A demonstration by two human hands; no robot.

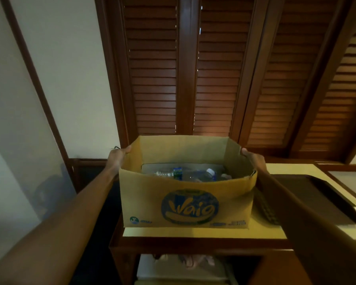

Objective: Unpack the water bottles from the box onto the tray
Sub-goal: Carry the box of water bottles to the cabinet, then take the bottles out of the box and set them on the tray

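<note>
L hand (117, 155) & R hand (252, 156) grip box (185, 202) side walls, prob steadying it on bench (203, 232) w/ bottles (185, 173) inside, next to dark tray (317, 194).

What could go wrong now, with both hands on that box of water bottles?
The box sits near the front edge of the counter, so a tug from the left hand or right hand might slide it off. The bottles lie loose on their sides and could roll. The flaps being gripped may bend.
</note>
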